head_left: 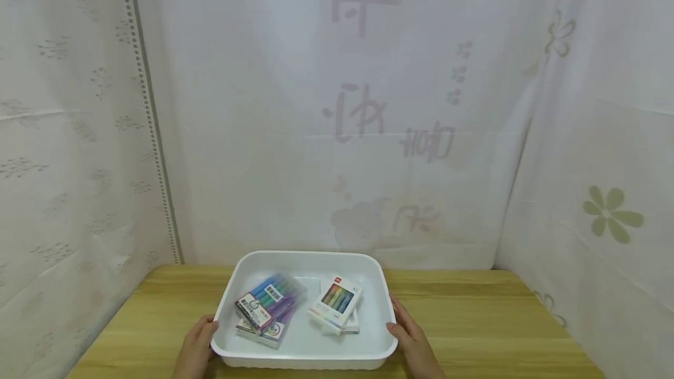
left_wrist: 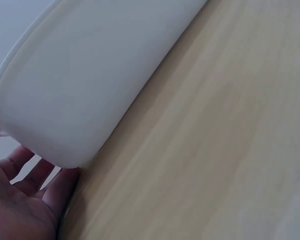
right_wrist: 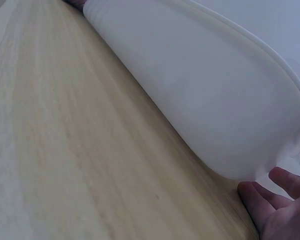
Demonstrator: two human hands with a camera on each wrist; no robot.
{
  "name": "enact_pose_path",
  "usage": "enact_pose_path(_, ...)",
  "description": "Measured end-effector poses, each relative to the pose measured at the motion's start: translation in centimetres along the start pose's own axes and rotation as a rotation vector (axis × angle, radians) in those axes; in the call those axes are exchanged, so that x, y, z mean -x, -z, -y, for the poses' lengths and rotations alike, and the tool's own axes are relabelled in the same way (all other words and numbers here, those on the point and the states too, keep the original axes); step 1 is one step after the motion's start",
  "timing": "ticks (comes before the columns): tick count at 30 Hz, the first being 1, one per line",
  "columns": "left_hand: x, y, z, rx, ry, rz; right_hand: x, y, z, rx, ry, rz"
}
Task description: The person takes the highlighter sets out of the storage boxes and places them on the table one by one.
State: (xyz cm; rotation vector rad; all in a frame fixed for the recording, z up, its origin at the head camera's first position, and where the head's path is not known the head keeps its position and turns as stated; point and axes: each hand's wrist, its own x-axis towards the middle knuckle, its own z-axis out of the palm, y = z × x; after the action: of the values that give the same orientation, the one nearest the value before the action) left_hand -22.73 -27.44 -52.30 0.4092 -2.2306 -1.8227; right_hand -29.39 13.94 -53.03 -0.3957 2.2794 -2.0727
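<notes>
1. I observe the left hand [head_left: 199,335] gripping the left end of the white tray [head_left: 308,362], thumb at the rim and fingers bent against the outer wall.
2. I observe the right hand [head_left: 412,337] gripping the right end in the same manner. The two hands are spread wide, one at each end.
3. The tray sits at the near middle of the wooden table [head_left: 474,314]. In both wrist views its base appears to rest on the wood.
4. To handle the tray well, I advise equal force at both ends, with both hands at one height. I judge that tilting could slide the loose packs.
5. Inside, at left, the lower pen pack [head_left: 275,337] lies partly under the upper pen pack [head_left: 270,300], which sits askew.
6. At right, the lower white box [head_left: 353,325] lies mostly hidden under the crayon box [head_left: 337,303]. I judge both piles unsteady.
7. At the sides, the left cloth [head_left: 84,180] and right cloth [head_left: 595,151] bound the workspace; I treat them as limits to sideways travel.
8. Farthest, the back cloth [head_left: 253,133] hangs behind the table. The tray's far rim hides part of the table's far edge, so I cannot tell the exact clearance there.
</notes>
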Motion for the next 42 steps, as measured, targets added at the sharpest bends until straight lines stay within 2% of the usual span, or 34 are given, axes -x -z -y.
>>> enact_pose_path(5, -0.1, 0.2, -0.2, -0.002, -0.018, 0.069, 0.2, -0.1, 0.1, 0.007, 0.003, -0.022)
enact_pose_path(12, -0.1, 0.6, -0.1, 0.03, -0.027, 0.102, 0.2, -0.4, 0.1, 0.023, -0.027, -0.064)
enact_pose_path(17, 0.0, -0.3, -0.3, 0.047, -0.039, 0.116, 0.2, 0.5, 0.2, 0.041, -0.067, -0.099)
enact_pose_path(22, 0.2, -1.1, -0.5, 0.067, -0.047, 0.126, 0.4, 1.4, 0.3, 0.054, -0.064, -0.109)
enact_pose_path(26, 0.3, -1.5, -0.7, 0.075, -0.024, 0.134, 0.5, 1.9, 0.1, 0.028, -0.06, -0.111)
enact_pose_path(32, -0.2, -1.4, -1.0, 0.063, 0.046, 0.136, 0.4, 2.0, -0.1, -0.007, -0.063, -0.111)
enact_pose_path(38, -1.4, -1.5, -1.5, 0.094, 0.084, 0.137, 0.4, 2.0, -0.1, -0.013, -0.07, -0.121)
enact_pose_path(42, -2.1, -1.7, -1.7, 0.121, 0.084, 0.118, 0.4, 2.0, -0.1, -0.029, -0.06, -0.108)
